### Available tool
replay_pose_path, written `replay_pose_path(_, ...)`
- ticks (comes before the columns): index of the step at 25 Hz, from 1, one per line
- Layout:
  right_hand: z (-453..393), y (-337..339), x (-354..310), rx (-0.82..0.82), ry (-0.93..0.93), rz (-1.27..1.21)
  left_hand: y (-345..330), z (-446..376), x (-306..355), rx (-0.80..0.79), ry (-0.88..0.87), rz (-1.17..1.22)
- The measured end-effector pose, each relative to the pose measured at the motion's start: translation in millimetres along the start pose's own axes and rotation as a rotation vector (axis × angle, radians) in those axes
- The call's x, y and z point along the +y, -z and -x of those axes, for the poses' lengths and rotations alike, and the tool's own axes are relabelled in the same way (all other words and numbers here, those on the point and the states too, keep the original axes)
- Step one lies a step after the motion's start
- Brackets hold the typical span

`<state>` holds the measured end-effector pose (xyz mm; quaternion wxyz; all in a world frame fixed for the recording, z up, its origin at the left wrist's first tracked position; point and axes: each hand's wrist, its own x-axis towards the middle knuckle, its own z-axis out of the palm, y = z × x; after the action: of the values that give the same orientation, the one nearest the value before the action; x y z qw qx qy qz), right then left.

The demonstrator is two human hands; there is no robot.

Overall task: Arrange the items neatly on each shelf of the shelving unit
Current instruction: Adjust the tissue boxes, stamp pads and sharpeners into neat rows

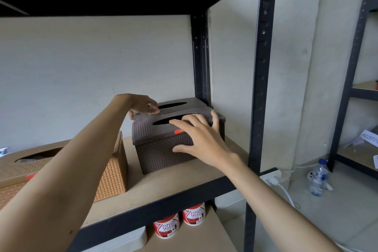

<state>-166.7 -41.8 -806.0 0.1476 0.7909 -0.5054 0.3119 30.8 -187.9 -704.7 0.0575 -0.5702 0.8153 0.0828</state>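
Dark brown woven-texture tissue boxes [163, 145] sit paired in the shelf [184, 178] corner; left hand [143, 105] clasps the rear box's [176, 104] end, right hand [196, 137] spreads flat against the front one, seemingly squaring them.

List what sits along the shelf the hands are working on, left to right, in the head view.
tan tissue box → left hand → front dark brown tissue box → right hand → black front upright. A second dark brown box stands behind the front one.

Bare shelf board [178, 180] before two dark tissue boxes [163, 149] against the corner post [201, 57]; tan box [110, 170] just left.
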Motion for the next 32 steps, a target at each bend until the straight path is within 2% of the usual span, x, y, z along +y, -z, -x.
replay_pose_path(18,-0.3,-3.9,5.1,0.000,-0.001,0.029,-4.8,1.4,-2.9,0.060,0.030,0.028)
replay_pose_path(24,-1.3,-4.7,5.1,-0.020,-0.006,0.048,-5.0,35.4,-17.3,0.220,0.018,-0.040)
replay_pose_path(32,-3.4,-0.2,1.6,-0.087,-0.031,0.083,-6.2,125.5,-44.4,0.503,0.043,0.133)
